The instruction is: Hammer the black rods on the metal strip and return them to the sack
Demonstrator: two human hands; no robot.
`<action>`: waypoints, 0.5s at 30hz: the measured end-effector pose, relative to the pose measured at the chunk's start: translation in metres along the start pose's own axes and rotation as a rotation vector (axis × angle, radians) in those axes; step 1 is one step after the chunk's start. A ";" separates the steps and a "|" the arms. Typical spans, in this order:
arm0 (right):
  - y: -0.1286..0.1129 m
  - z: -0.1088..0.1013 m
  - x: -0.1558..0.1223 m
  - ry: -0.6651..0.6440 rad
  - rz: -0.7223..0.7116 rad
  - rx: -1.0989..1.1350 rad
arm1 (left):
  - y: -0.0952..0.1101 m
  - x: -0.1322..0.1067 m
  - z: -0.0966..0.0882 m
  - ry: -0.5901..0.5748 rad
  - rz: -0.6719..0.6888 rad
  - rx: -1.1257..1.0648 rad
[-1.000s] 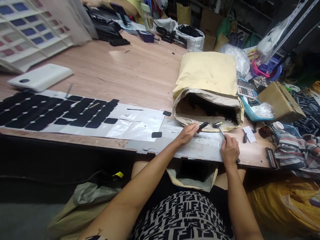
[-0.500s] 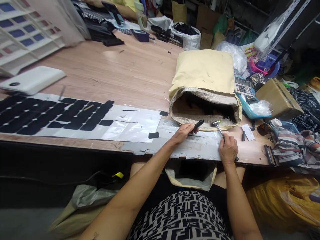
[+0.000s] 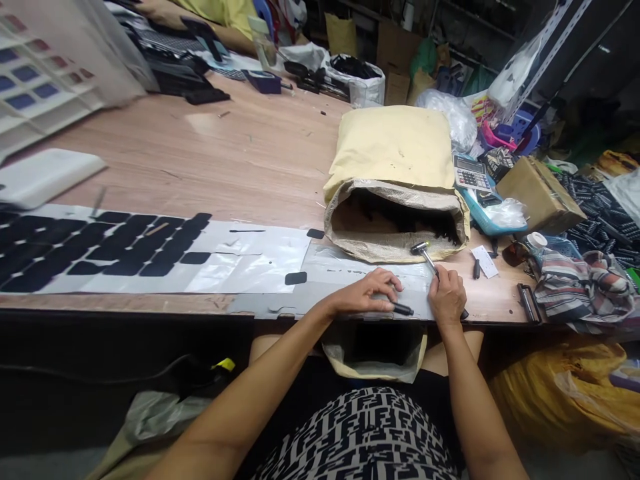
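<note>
My left hand hovers low over the grey sheet at the table's front edge, its fingers apart. A short black tube-shaped piece lies at the tip of its lowest finger, apparently touching it. My right hand is wrapped round the handle of a small hammer. The hammer's head, with a yellowish face, points away from me before the mouth of a pale yellow sack. Dark pieces show inside that sack. Below the table edge, a second open sack sits at my lap, its inside dark.
Rows of black rounded pads lie on a white sheet to the left. On the right are a calculator, a blue tray, a cardboard box and striped cloth. A person's yellow sleeve shows behind.
My left hand has lowered the black piece from near the sack's mouth towards the table's front edge, and its fingers have spread. My right hand still holds the hammer. The view has shifted slightly.
</note>
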State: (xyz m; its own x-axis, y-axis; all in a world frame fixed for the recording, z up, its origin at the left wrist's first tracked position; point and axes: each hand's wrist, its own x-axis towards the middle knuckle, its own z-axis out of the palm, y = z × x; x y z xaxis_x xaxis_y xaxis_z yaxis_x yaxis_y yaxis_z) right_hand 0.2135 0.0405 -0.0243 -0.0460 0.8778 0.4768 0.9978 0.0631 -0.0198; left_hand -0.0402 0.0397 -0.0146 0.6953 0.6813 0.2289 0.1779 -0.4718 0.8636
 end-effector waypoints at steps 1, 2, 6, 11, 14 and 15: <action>-0.001 -0.001 0.000 -0.004 0.000 -0.003 | 0.003 -0.004 0.006 -0.020 0.003 0.053; -0.001 -0.001 0.000 -0.008 0.000 -0.006 | 0.006 -0.008 0.013 -0.031 -0.005 0.109; -0.002 -0.002 0.000 -0.013 0.002 -0.016 | 0.015 -0.018 0.032 -0.029 -0.043 0.275; -0.002 -0.001 0.000 -0.028 0.001 -0.020 | 0.013 0.005 0.012 0.168 -0.035 0.128; -0.002 -0.001 0.000 -0.039 0.003 -0.019 | 0.000 0.038 -0.024 0.532 -0.289 0.044; -0.002 -0.001 0.000 -0.040 0.004 -0.018 | -0.007 0.050 -0.038 0.661 -0.419 0.048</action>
State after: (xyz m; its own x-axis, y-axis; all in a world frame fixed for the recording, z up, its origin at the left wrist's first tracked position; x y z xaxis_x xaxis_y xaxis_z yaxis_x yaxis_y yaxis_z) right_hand 0.2116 0.0402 -0.0236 -0.0437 0.8964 0.4411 0.9987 0.0514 -0.0055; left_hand -0.0324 0.0983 0.0079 0.0075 0.9926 0.1211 0.3741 -0.1151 0.9202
